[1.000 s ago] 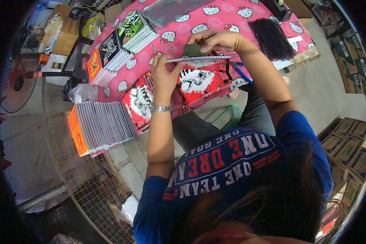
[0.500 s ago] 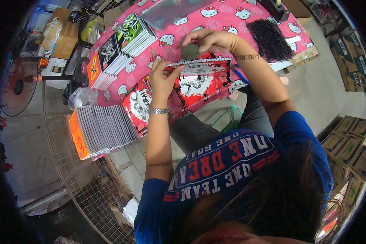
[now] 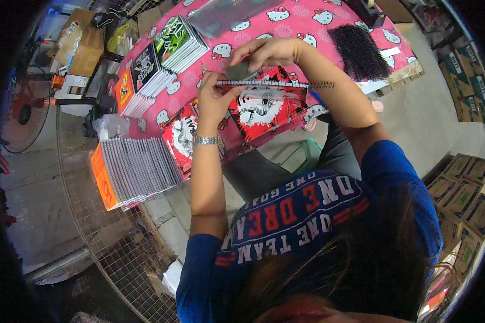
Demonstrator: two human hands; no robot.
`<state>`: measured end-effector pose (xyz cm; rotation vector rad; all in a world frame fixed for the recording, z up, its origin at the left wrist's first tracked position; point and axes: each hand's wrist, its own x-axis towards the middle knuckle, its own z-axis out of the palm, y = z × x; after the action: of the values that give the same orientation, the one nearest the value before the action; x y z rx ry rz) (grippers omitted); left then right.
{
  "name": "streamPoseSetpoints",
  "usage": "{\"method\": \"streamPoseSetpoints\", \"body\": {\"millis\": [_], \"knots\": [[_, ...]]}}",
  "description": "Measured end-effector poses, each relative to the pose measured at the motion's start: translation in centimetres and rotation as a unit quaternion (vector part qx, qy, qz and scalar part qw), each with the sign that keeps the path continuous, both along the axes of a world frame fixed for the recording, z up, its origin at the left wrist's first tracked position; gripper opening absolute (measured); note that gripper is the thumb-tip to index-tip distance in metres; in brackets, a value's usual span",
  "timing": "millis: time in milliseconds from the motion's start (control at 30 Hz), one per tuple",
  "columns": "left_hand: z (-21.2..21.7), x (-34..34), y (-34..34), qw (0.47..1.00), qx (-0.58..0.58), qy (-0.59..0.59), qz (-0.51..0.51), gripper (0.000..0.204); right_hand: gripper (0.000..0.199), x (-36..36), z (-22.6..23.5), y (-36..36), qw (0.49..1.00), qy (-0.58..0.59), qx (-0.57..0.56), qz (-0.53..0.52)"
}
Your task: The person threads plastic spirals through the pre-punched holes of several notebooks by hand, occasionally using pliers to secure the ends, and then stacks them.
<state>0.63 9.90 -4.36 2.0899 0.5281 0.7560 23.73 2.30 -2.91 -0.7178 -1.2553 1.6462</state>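
Person seated at the tabletop point(image 3: 285, 24), pink cartoon-cat cloth over it. Left hand point(image 3: 214, 99) gripped the left end of a red notebook point(image 3: 261, 105) at its wire spiral point(image 3: 264, 83), fingers closed on the edge. Right hand point(image 3: 267, 52) sat just above the spiral, fingers pinched on a small grey piece point(image 3: 241, 71) touching the top of the binding. Couldn't tell what that piece was. The spiral's loose end point(image 3: 322, 85) stuck out past the notebook's right edge, by the right forearm. Notebook was held up off the cloth, near the tabletop's front edge, tilted toward the person.

Another red notebook point(image 3: 180, 134) lay at the front-left edge of the tabletop. Two fanned stacks of books point(image 3: 159, 62) sat along the left edge. A black bundle of spirals point(image 3: 358, 51) lay toward the right edge. Off the tabletop, a stack of grey-spined books point(image 3: 137, 169) rested on a wire rack point(image 3: 108, 237) to the left. Silver watch point(image 3: 205, 140) on the left wrist.
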Motion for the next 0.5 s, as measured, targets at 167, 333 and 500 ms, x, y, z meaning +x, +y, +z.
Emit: {"method": "streamPoseSetpoints", "body": {"millis": [167,333,500], "knots": [[-0.7,0.1,0.2,0.999,-0.040,-0.016,-0.003,0.038,0.042,-0.8,0.3,-0.2,0.990,0.137,0.040,0.012],[-1.3,-1.1,1.4,0.993,-0.120,-0.007,-0.003,0.031,0.034,0.3,-1.7,1.7,0.988,-0.137,-0.013,-0.074],[1.7,0.7,-1.3,0.988,-0.153,-0.021,0.030,0.018,0.049,9.2,-13.5,-4.6,0.665,-0.641,0.072,-0.376]]}}
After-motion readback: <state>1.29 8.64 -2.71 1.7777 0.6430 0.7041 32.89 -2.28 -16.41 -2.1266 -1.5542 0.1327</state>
